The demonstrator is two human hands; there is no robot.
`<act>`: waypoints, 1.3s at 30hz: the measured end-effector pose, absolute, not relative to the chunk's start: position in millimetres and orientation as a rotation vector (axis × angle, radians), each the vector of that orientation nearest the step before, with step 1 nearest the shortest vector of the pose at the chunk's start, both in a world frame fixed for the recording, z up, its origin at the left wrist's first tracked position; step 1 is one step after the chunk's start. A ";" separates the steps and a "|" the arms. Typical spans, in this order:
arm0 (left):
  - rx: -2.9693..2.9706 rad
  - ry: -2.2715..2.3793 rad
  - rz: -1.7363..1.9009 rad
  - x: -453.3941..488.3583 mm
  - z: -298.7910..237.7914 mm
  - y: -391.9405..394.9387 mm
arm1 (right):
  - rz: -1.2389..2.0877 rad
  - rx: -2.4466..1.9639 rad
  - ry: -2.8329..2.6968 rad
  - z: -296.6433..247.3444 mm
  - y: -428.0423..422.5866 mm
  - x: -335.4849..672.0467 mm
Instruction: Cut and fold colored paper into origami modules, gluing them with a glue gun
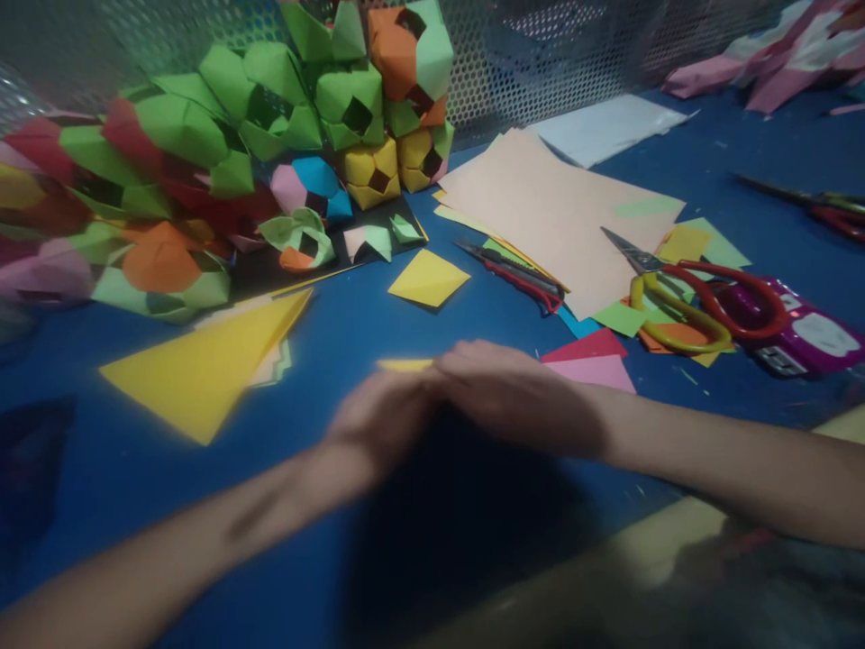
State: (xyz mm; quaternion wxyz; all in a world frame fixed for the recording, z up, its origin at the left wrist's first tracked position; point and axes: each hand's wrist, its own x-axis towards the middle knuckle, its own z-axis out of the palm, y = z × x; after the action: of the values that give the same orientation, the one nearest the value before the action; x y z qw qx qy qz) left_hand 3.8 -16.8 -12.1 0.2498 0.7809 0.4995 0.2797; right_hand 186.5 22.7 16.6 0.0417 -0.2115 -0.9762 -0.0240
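Note:
My left hand (382,419) and my right hand (514,392) meet at the middle of the blue table (351,324). Both are smeared by motion. Between them a small yellow paper piece (404,365) pokes out toward the far side, and both hands seem to press or pinch it. The fingers themselves are too blurred to read. A folded yellow square (428,278) lies just beyond the hands. A large yellow folded triangle (206,365) rests to the left on a few paler sheets.
A pile of folded paper cubes (270,135) in green, orange, red and yellow fills the far left. Peach sheets (554,212), yellow-and-red scissors (682,297), a red-handled cutter (517,275), a purple punch (804,333) and coloured scraps lie at right. More scissors (821,205) lie far right.

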 end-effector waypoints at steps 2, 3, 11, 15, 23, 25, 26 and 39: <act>2.181 1.351 0.656 6.8 -13.7 -13.5 | -0.182 -0.588 -3.087 15.4 18.1 186.2; 2.226 1.351 0.592 6.7 -15.2 -13.1 | -0.226 -0.573 -3.130 16.6 16.7 187.5; 2.460 1.543 0.403 -8.6 -17.5 -24.1 | -0.233 -0.727 -3.346 33.0 13.6 198.3; 2.525 1.625 0.237 -3.8 -10.3 -22.9 | -0.318 -0.710 -3.401 30.1 14.4 201.7; 2.670 1.604 0.092 -6.5 -5.8 -15.1 | 0.008 -1.056 -3.271 42.0 33.9 208.1; 2.694 1.565 0.163 -10.0 -6.5 -14.7 | -0.034 -1.062 -3.125 40.8 33.8 204.9; 2.708 1.546 0.199 -11.2 -7.0 -14.8 | -0.046 -1.021 -3.046 38.1 31.9 202.3; 2.849 1.533 0.186 -23.1 -1.0 -9.0 | 0.157 -0.867 -2.840 20.3 50.1 206.2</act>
State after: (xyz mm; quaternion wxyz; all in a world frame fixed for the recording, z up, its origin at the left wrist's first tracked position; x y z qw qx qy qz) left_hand -23.1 -9.0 -1.0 -0.0497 0.8781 0.4725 0.0572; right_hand 206.2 50.1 20.3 0.0839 -0.2906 -0.9517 0.0526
